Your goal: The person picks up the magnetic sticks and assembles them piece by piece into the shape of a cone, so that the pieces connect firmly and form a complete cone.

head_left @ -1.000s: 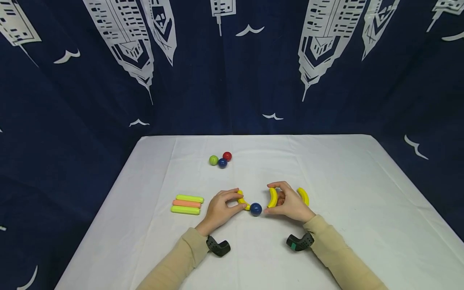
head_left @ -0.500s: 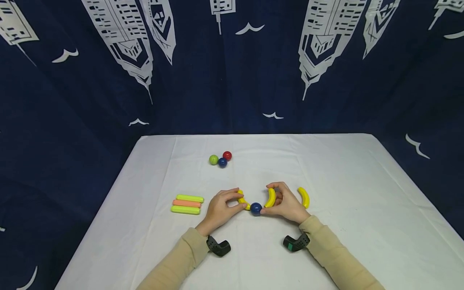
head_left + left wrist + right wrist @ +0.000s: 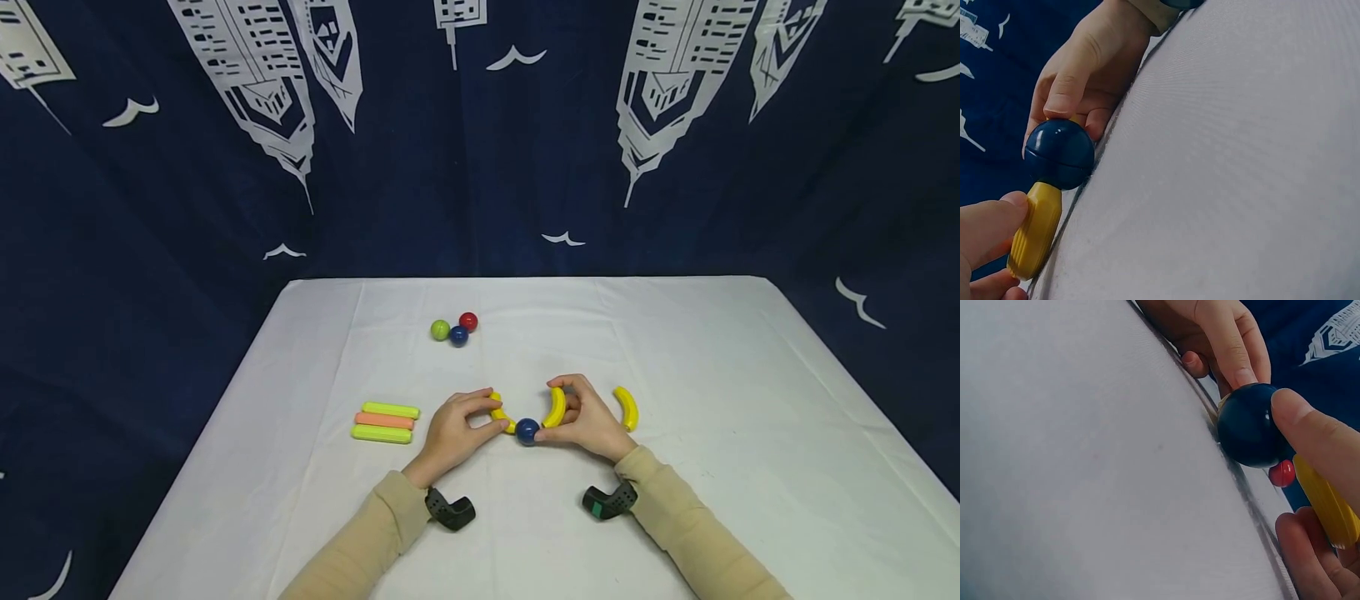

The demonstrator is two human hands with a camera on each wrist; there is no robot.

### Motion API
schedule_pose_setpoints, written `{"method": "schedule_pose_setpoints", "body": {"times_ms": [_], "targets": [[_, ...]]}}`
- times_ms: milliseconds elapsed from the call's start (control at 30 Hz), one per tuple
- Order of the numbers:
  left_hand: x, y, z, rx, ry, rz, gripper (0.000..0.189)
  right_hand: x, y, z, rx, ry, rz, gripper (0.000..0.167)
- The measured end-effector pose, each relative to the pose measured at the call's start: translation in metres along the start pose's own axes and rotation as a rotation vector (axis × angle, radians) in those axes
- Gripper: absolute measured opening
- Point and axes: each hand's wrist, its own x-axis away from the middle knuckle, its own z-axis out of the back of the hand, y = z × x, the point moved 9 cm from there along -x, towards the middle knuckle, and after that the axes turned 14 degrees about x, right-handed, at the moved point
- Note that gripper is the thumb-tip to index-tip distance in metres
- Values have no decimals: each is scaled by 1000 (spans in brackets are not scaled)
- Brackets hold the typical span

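In the head view my left hand (image 3: 454, 429) pinches a short, curved yellow rod (image 3: 503, 416) whose near end meets a dark blue ball (image 3: 527, 432). My right hand (image 3: 592, 425) holds a second curved yellow rod (image 3: 557, 407) by thumb and fingers, just right of that ball. The left wrist view shows the ridged yellow rod (image 3: 1036, 231) running up to the blue ball (image 3: 1060, 156), the right hand's thumb beyond it. From the right wrist, the right thumb (image 3: 1294, 412) overlaps the ball (image 3: 1244, 428), with the other yellow rod (image 3: 1325, 503) below it.
Another curved yellow rod (image 3: 626, 408) lies right of the right hand. Two green rods and an orange rod (image 3: 384, 421) lie side by side at left. Farther back sit a green ball (image 3: 440, 330), a red ball (image 3: 468, 322) and a blue ball (image 3: 459, 336) on the white tablecloth (image 3: 712, 358).
My right hand has moved left with its yellow rod, its thumb now right at the blue ball. The left hand has stayed in place with its rod.
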Motion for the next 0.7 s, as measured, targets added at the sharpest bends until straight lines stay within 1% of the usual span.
{"method": "schedule_pose_setpoints", "body": {"times_ms": [167,233,400,500,567,700], "targets": [[0,-2,0,7,0,6,33,-1,0,0,17,-1,9,78],[-1,-2,-1,4,-1,7,33,-1,-4,0,24,-3,20,77],[-1,-2,0,-1,2,0,32,4,-26,3,49,-6,63,73],[-1,-3,0,-2,5,-4,32,7,-36,6,68,-5,71,71],[-1,-3,0,-1,6,-6,32,7,-39,6,71,-7,69,70],[-1,-3,0,-1,9,-9,33,7,-38,5,43,-21,60,70]]}}
